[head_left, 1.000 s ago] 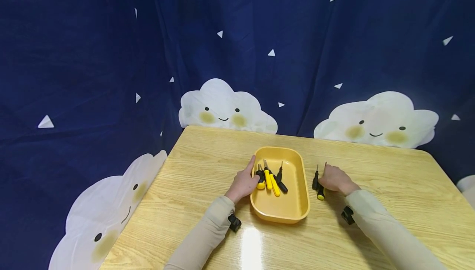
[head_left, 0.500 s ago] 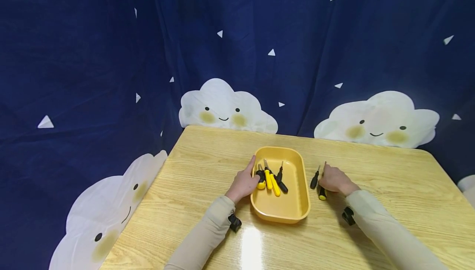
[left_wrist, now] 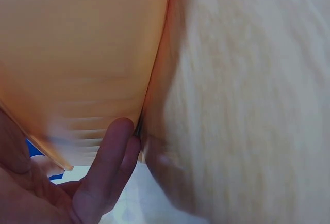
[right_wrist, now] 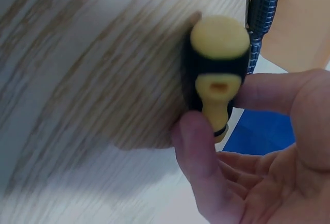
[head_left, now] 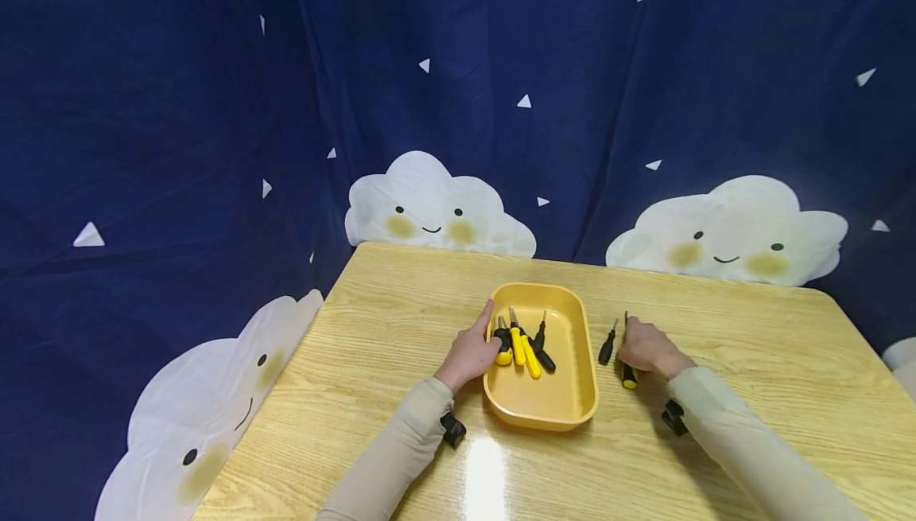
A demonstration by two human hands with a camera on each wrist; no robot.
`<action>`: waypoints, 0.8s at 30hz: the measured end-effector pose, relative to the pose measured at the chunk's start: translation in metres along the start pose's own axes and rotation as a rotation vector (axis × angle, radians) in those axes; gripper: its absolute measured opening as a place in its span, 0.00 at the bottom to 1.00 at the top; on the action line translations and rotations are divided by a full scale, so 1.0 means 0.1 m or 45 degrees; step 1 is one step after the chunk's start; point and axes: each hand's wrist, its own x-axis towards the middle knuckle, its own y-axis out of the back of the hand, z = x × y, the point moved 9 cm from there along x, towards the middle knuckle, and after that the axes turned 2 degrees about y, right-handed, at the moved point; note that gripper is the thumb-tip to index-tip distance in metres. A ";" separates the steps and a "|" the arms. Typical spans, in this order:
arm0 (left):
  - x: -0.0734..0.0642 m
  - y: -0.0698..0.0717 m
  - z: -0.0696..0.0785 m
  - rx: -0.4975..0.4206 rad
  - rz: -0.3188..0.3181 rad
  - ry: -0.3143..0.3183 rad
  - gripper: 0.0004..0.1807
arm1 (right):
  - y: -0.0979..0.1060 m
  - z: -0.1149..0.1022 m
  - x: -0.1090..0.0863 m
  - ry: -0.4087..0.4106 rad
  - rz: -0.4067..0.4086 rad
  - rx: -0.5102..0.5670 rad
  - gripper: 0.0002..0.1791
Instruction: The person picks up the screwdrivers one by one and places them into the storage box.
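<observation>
My left hand (head_left: 468,355) holds the left side of a yellow plastic tray (head_left: 540,417). Its thumb lies over the rim, and its fingers press the outer wall (left_wrist: 87,69) in the left wrist view. To the tray's right, my right hand (head_left: 644,347) pinches a black-and-yellow screwdriver (right_wrist: 219,69) by the handle between thumb and finger. The handle end (head_left: 629,379) points toward me, and part of the tool is hidden by the hand. Between that hand and the tray lies a small black screwdriver (head_left: 607,346) on the table.
Inside the tray, toward its left, lie a stubby black-and-yellow screwdriver (head_left: 504,355), yellow-handled tools (head_left: 530,358) and black-handled screwdrivers (head_left: 545,359). The wooden table (head_left: 401,298) ends at a dark blue curtain (head_left: 458,52) with clouds at the back and left.
The small black screwdriver has shifted slightly left, away from the black-and-yellow one. In my right hand, the black-and-yellow screwdriver's handle end has swung a little right. The left hand and tray stay put.
</observation>
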 end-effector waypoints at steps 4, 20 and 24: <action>0.01 -0.01 -0.01 0.011 0.000 0.000 0.38 | -0.02 0.00 -0.02 0.011 0.013 0.016 0.21; -0.01 0.02 0.01 0.009 0.005 0.000 0.38 | -0.04 0.00 -0.04 0.004 0.003 0.012 0.13; -0.01 0.01 0.00 0.003 0.006 -0.005 0.38 | -0.04 0.01 -0.06 0.006 -0.008 0.031 0.13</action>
